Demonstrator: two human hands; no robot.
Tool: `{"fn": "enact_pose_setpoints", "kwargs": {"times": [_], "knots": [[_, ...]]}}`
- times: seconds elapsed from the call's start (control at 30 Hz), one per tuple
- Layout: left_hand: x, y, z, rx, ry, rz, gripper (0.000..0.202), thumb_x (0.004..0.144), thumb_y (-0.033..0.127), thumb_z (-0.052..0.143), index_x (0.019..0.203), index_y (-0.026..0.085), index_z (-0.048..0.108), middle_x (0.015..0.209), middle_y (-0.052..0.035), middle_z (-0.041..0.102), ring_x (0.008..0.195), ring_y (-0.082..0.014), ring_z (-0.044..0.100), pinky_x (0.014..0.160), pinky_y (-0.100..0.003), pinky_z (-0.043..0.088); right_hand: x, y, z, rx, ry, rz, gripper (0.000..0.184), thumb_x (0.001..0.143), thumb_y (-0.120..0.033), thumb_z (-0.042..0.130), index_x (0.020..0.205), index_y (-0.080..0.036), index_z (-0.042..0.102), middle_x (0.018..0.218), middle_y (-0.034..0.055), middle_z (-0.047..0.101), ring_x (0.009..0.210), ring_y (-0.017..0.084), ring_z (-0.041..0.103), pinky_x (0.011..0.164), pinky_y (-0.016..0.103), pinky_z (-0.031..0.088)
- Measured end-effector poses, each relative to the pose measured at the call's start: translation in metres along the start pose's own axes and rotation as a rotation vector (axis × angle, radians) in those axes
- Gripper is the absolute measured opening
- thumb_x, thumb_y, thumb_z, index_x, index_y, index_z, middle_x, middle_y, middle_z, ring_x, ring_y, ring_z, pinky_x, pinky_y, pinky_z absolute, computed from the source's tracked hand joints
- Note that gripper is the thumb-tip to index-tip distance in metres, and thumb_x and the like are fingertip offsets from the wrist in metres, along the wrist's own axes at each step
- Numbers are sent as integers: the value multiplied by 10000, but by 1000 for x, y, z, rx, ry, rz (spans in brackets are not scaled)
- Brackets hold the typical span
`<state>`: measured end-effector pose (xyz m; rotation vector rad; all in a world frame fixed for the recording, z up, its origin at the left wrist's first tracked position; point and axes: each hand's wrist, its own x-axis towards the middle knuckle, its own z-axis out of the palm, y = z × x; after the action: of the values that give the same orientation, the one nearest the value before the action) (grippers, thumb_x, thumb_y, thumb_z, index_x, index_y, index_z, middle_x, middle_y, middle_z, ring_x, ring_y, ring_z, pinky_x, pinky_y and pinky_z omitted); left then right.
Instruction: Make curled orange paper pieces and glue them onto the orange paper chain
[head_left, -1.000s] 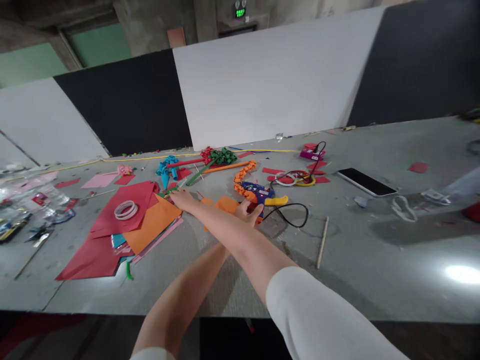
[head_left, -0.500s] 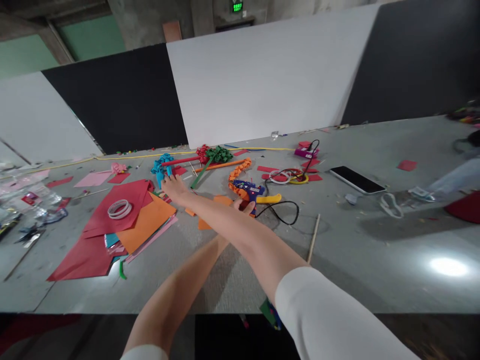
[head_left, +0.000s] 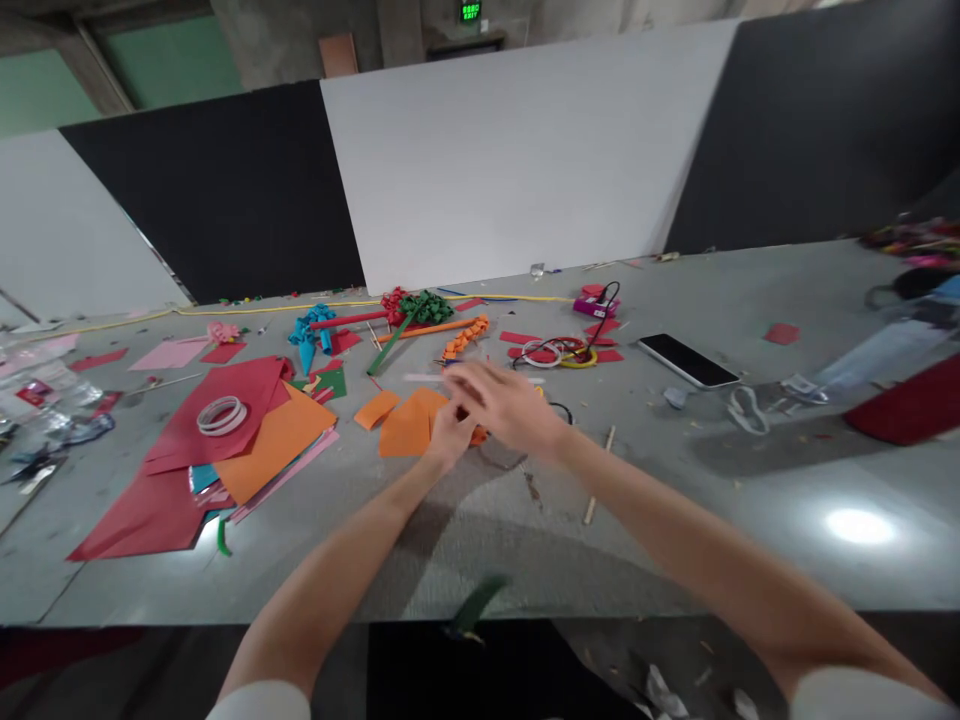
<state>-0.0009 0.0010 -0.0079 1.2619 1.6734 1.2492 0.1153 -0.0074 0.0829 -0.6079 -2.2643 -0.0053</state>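
My right hand (head_left: pixel 504 404) hovers over the middle of the table, smeared by motion, with its fingers curled round a thin pale stick (head_left: pixel 421 377) that pokes out to the left. Just under it, my left hand (head_left: pixel 448 440) is closed beside the orange paper pieces (head_left: pixel 409 424). A bit of the orange paper chain (head_left: pixel 465 338) shows at its fingers. The glue gun is hidden behind my right hand; only its black cord (head_left: pixel 559 408) peeks out.
Red and orange sheets (head_left: pixel 225 430) with a tape ring (head_left: pixel 221 414) lie at left. Paper flowers (head_left: pixel 420 306) and a blue curl (head_left: pixel 311 328) sit behind. A phone (head_left: pixel 686 360), wooden stick (head_left: pixel 600 472) and another person's arm (head_left: pixel 885 350) are at right. A blurred green strip (head_left: pixel 474 602) is at the table's near edge.
My right hand has pulled back from its far-left reach to the centre, bringing a thin stick. My left hand stayed by the orange pieces. The view shifted slightly.
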Motion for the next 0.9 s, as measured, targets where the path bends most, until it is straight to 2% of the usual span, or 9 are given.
{"fn": "enact_pose_setpoints", "kwargs": {"times": [0.03,0.1,0.17,0.23,0.37,0.47,0.67,0.8,0.9], "knots": [[2,-4,2,-68,-36,41,457,937,222,370,744,70,756,411,72,386,486,-115,420,690,-345,533,-17,17,-6,-8,49,94,208,1066,-310,437,1123,-229,619,1044,70,719,911,192,682,814,304,520],[5,-13,5,-265,-130,122,232,883,301,632,779,127,744,540,30,546,546,-110,529,577,-203,472,-46,50,-11,-56,156,244,215,1045,-362,483,1077,-232,651,957,65,721,821,195,682,761,307,526],[8,-23,6,-395,-181,144,269,830,400,733,797,133,720,647,1,627,560,-91,545,547,-184,431,-68,74,-10,-98,228,301,246,1040,-364,476,1063,-224,677,920,73,716,756,197,665,751,324,532],[10,-29,7,-424,-196,120,346,796,476,761,818,134,715,704,-21,666,584,-94,564,568,-198,438,-82,87,-8,-86,227,297,266,1033,-354,471,1097,-225,695,992,90,725,745,195,662,755,339,542],[10,-29,6,-415,-186,90,413,734,536,800,801,140,706,727,-38,682,616,-109,587,571,-215,436,-88,86,-5,-75,176,292,280,1024,-333,464,1113,-231,709,1035,90,739,748,195,678,734,339,545],[9,-26,6,-415,-173,87,422,721,541,809,809,141,707,728,-35,682,617,-108,585,558,-212,431,-86,79,-7,-116,189,326,258,1016,-316,477,1087,-223,707,1017,85,744,701,183,666,708,327,533],[10,-31,6,-496,-220,72,431,758,552,780,882,145,711,809,-58,724,692,-132,656,668,-248,521,-86,80,-9,-158,201,358,210,992,-299,524,1026,-209,710,929,77,739,635,178,649,650,317,518],[12,-33,7,-507,-217,76,426,757,540,787,902,146,713,833,-61,731,711,-135,673,709,-260,540,-87,83,-8,-159,178,325,230,1001,-297,506,1045,-213,716,961,82,744,687,190,675,694,332,546],[13,-33,7,-515,-223,70,432,759,541,786,911,144,712,853,-68,737,725,-140,677,717,-263,545,-88,86,-8,-179,163,273,251,1014,-276,481,1082,-228,718,1019,92,744,858,222,711,781,358,567]]}}
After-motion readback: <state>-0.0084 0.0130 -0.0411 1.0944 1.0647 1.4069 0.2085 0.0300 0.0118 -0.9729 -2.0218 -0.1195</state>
